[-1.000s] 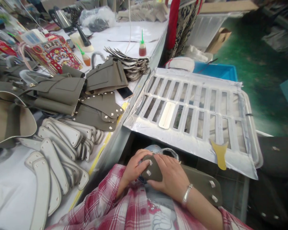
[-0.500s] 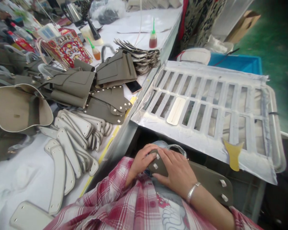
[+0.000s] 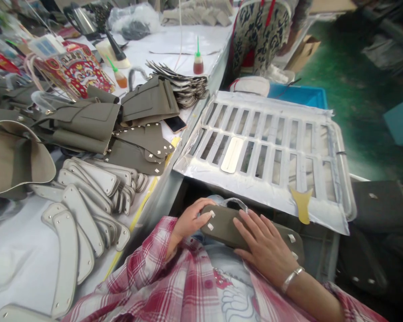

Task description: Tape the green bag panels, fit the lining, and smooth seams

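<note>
A long olive-grey leather panel (image 3: 226, 226) with rounded ends lies across my lap, small white tabs near both ends. My left hand (image 3: 192, 220) is closed on its left end, thumb on top and fingers behind. Spread over the panel's middle and right part is my right hand (image 3: 267, 243), its fingers stretched out and lying flat. A clear-wrapped loop handle (image 3: 235, 203) rises behind the panel; whether it is joined to it I cannot tell. Similar olive panels with white tabs (image 3: 144, 147) lie on the table to the left.
Pale grey leather strips (image 3: 67, 255) are piled on the table at left, near olive bags (image 3: 83, 120). A white slatted rack (image 3: 248, 176) stands ahead, carrying a cream strip (image 3: 232, 154) and a yellow scraper-like piece (image 3: 301, 205). Behind it is a blue bin (image 3: 298, 95).
My right hand has slid rightward along the panel, away from my left hand, and its fingers have spread. My left hand still holds the left end. The camera view has turned right.
</note>
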Demonstrator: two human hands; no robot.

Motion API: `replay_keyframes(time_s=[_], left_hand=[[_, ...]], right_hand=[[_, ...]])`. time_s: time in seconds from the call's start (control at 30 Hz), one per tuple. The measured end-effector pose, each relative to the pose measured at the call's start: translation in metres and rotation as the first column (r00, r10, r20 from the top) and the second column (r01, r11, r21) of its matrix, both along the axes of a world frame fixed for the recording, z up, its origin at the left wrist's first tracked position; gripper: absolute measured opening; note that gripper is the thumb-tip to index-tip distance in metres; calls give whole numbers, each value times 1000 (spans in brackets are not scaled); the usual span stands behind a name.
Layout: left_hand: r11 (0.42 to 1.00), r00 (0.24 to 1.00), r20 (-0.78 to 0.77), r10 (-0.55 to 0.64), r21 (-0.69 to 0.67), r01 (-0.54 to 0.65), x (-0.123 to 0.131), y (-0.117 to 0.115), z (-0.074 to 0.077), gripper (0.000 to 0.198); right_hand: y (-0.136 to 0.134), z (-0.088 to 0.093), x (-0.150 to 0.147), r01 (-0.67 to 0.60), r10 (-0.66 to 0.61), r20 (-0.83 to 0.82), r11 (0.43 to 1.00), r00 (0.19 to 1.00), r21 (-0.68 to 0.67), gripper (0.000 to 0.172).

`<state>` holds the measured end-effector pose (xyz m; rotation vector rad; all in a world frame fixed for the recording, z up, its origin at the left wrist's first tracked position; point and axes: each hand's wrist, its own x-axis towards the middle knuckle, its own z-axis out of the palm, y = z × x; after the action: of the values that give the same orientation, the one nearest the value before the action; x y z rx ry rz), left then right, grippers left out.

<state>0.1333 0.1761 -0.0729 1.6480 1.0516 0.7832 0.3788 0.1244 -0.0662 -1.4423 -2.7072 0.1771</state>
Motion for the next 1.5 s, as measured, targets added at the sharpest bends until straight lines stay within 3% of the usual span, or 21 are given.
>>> replay_keyframes(time_s=[0.1, 0.23, 0.33, 0.53, 0.67, 0.77, 0.93, 1.0, 1.13, 1.27, 1.4, 1.5], left_hand=[[996, 990, -130, -45, 74, 55, -6, 2, 9, 41], [917, 905, -347, -249, 216, 335, -12, 6, 20, 68], [834, 848, -409, -338, 288, 471, -13, 10, 18, 57], [767, 829, -447, -336, 381, 517, -16, 15, 7, 43], [765, 748, -594, -296, 321, 558, -9, 10, 25, 42], [773, 686, -694, -217, 306, 555, 16, 4, 39, 45], [796, 681, -706, -196, 291, 530, 66, 3, 25, 95], [812, 667, -720, -192, 265, 520, 74, 7, 19, 103], [825, 646, -727, -234, 203, 528, 75, 17, 23, 88], [837, 634, -725, -269, 150, 527, 81, 26, 34, 72], [851, 645, -706, -292, 116, 512, 88, 27, 39, 71], [842, 654, -680, -332, 99, 530, 79, 25, 40, 79]], right_hand=[[-3, 0, 4, -2, 1, 15, 999, 1000, 33, 70], [-3, -1, 4, -17, 17, 10, 998, 1000, 60, 70], [-2, -2, 4, -19, 19, -1, 998, 1000, 56, 69], [1, -4, 7, -20, 22, -44, 998, 999, 52, 70], [2, 0, 8, -29, 30, -38, 999, 999, 33, 73], [2, 5, 6, -28, 28, -56, 1000, 998, 15, 75], [9, 16, 25, -12, 6, -109, 998, 994, -58, 87], [12, 17, 41, 30, -39, -95, 995, 995, -94, 92], [16, 9, 64, 75, -85, -96, 992, 992, -97, 96], [19, 4, 69, 73, -88, -140, 991, 986, -111, 86], [17, 9, 70, 93, -114, -153, 986, 982, -140, 80], [13, 12, 70, 115, -137, -149, 982, 979, -150, 80]])
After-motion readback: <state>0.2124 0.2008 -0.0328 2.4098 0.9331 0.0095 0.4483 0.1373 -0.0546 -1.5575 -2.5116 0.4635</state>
